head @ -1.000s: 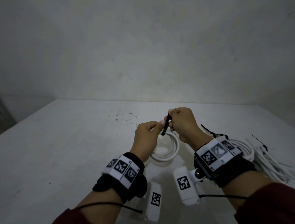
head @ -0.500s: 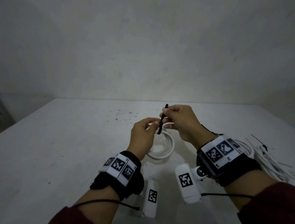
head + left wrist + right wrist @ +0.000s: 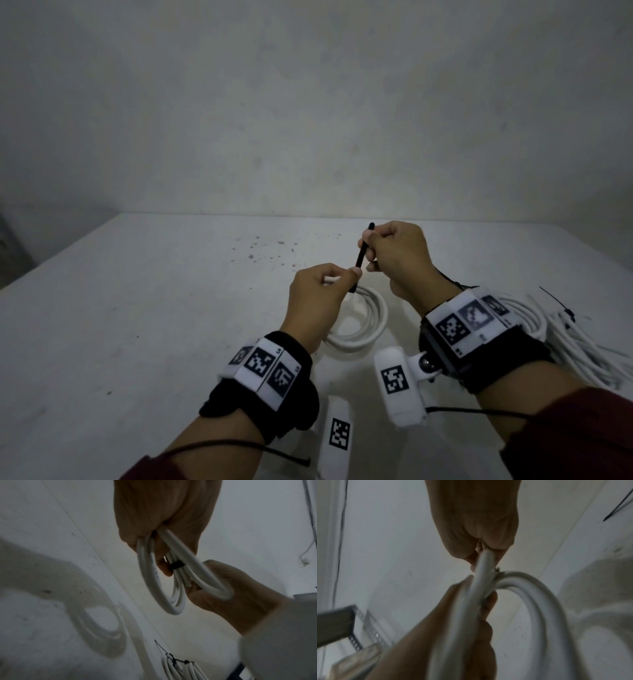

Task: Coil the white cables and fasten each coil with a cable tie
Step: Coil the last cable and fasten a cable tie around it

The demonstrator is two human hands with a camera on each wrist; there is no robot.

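Observation:
A small white cable coil point(image 3: 359, 323) hangs from my left hand point(image 3: 339, 277), which grips its top above the table. A black cable tie point(image 3: 361, 255) runs up from that grip, and my right hand point(image 3: 371, 246) pinches its tail, with the tip sticking out above the fingers. In the left wrist view the cable tie's band point(image 3: 176, 565) wraps the coil point(image 3: 149, 581) just below my left hand point(image 3: 163, 520), with the right hand point(image 3: 231, 597) against the loops. The right wrist view is blurred: a white cable point(image 3: 481, 577) runs between both hands.
Several white coils point(image 3: 575, 335) fastened with black ties point(image 3: 561, 308) lie on the table point(image 3: 154, 308) to the right, also visible as tied coils point(image 3: 180, 669) in the left wrist view. A bare wall rises behind the table's far edge. A metal rack point(image 3: 337, 623) stands off to the side.
My right hand has drawn the tie's tail up and away from the left hand, so more black strap shows between them. The coil stays in the left hand's grip.

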